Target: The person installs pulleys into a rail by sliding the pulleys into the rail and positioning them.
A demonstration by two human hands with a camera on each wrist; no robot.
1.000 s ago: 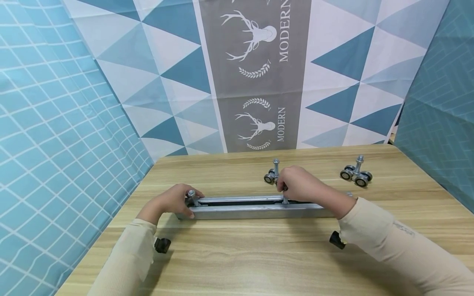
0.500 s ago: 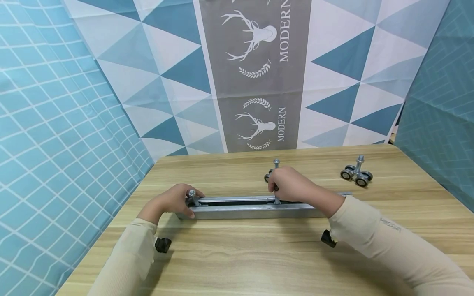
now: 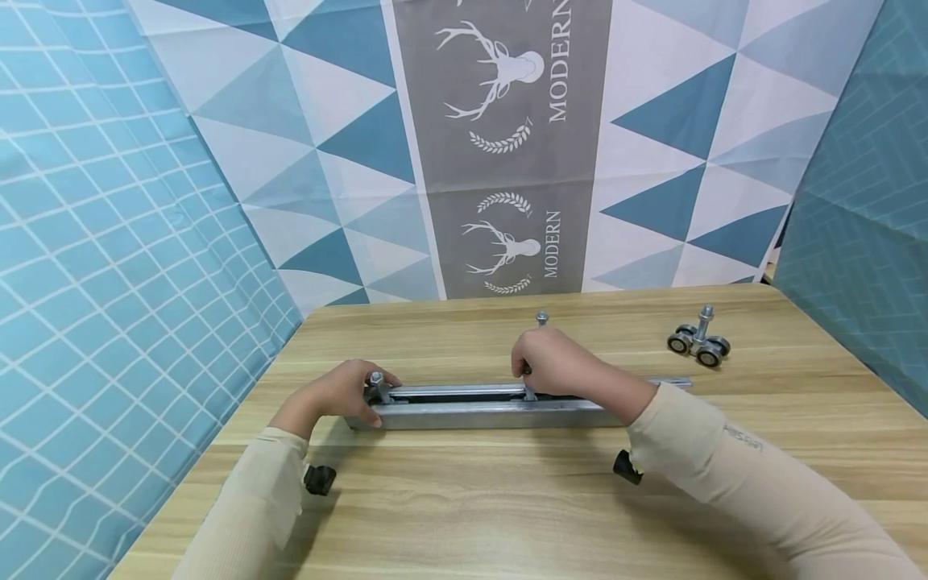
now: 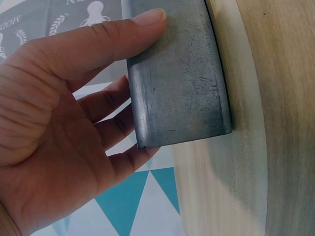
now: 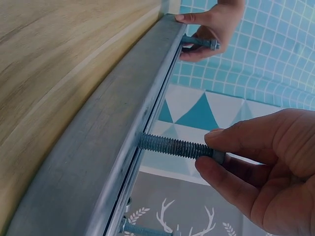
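A grey slotted metal rail (image 3: 457, 417) lies lengthwise on the table. My left hand (image 3: 337, 395) grips its left end, thumb on the near side and fingers behind, as the left wrist view shows with the rail's side wall (image 4: 177, 83). Close to that hand a bolt (image 3: 377, 383) stands up from the slot. My right hand (image 5: 270, 157) pinches the head of another threaded bolt (image 5: 172, 146) between thumb and finger; its shaft rises from the slot near the rail's middle. What lies inside the rail below this bolt is hidden.
On the right at the back stands a roller trolley (image 3: 699, 338) with several wheels and an upright bolt. Behind my right hand, another upright bolt (image 3: 541, 317) shows only its top. A patterned cloth (image 3: 507, 161) hangs beyond the wooden table's (image 3: 464, 507) back edge.
My right hand has slid the pinched bolt leftward along the rail's slot, and now covers the wheels of the trolley behind it. The left hand stays on the rail's end.
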